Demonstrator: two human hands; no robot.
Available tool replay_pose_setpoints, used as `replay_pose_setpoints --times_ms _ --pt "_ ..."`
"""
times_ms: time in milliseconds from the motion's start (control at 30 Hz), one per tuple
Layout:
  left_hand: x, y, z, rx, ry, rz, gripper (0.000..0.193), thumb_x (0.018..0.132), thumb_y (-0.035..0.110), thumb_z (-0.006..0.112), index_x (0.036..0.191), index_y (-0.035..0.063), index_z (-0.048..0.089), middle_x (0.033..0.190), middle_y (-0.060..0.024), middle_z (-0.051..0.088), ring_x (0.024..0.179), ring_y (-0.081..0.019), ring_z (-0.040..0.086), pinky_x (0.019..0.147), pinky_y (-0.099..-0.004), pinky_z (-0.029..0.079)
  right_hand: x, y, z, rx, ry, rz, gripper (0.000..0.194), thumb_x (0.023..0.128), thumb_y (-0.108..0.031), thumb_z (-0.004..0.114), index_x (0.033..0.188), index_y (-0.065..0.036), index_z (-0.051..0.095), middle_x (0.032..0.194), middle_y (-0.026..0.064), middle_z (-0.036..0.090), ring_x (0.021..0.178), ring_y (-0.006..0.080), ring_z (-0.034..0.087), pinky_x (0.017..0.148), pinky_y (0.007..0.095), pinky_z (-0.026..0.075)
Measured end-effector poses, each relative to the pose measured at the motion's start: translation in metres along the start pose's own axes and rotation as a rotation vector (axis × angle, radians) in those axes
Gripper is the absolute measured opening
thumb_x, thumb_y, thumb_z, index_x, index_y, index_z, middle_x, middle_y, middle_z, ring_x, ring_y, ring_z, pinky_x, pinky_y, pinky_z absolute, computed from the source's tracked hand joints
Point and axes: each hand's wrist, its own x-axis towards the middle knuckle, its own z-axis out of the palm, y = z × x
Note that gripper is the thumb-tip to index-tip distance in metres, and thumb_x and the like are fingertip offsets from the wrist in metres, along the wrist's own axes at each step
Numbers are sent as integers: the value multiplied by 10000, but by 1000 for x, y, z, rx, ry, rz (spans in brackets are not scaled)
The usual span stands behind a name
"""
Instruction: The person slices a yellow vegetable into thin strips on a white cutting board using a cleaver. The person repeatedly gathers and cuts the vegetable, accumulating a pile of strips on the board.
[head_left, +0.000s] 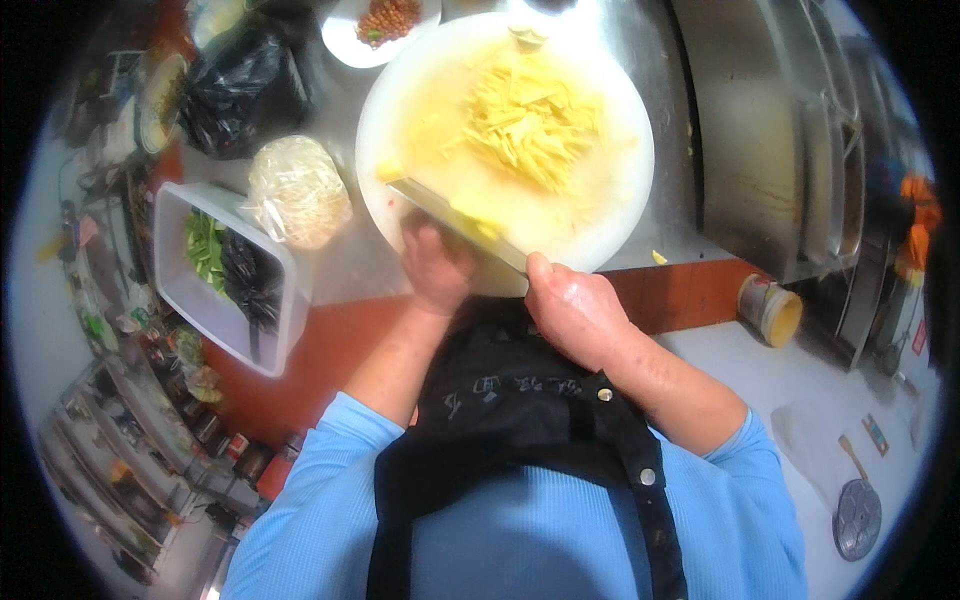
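A round white cutting board (405, 135) lies before me on a metal counter. A heap of thin yellow strips (532, 120), of a vegetable I cannot name for sure, covers its far right part. My right hand (574, 304) grips the near end of a cleaver (457, 221), whose broad blade slants across the board's near left part. Yellow slices (480, 221) lie along the blade. My left hand (439, 262) is blurred and close to the blade's near side; whether it holds anything is hidden. A small yellow piece (388, 170) rests near the blade's far tip.
Left of the board are a clear bag of pale shreds (300, 191), a white plastic bin (289, 300) with green leaves and a black bag, and another black plastic bag (244, 90). A white plate (341, 37) holds small brown bits. Metal equipment (750, 135) stands to the right.
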Motion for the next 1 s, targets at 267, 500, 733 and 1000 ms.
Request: replay_pose_setpoints --times_ms 267,500,733,1000 --pt "19 17 -7 24 -106 -118 422 978 303 752 1292 39 655 1206 -237 706 1060 -449 697 908 -527 582 -15 6 -5 20 167 20 138 1013 -146 630 1020 -42 539 875 241 729 828 499 713 723 577 576" --pt "46 44 -41 261 -450 -199 223 1057 248 670 996 34 663 1044 -243 732 886 -495 698 779 -575 555 -46 26 -10 65 391 16 182 1037 -210 634 1032 -57 536 822 257 713 816 516 701 744 611 561" --pt "74 22 -53 -395 -320 -678 500 1176 455 481 1332 25 680 1259 -141 759 1196 -286 691 1056 -489 531 -45 35 -16 689 288 -10 188 1072 -221 618 1077 -38 576 753 189 680 656 387 683 619 485 538" --pt "96 87 -65 -1941 -573 -968 596 1197 497 400 1545 31 532 1530 -215 602 1405 -356 598 1225 -501 459 -43 35 -9 1296 47 113 154 1087 -221 617 1174 -96 593 752 18 536 563 145 520 538 309 451"
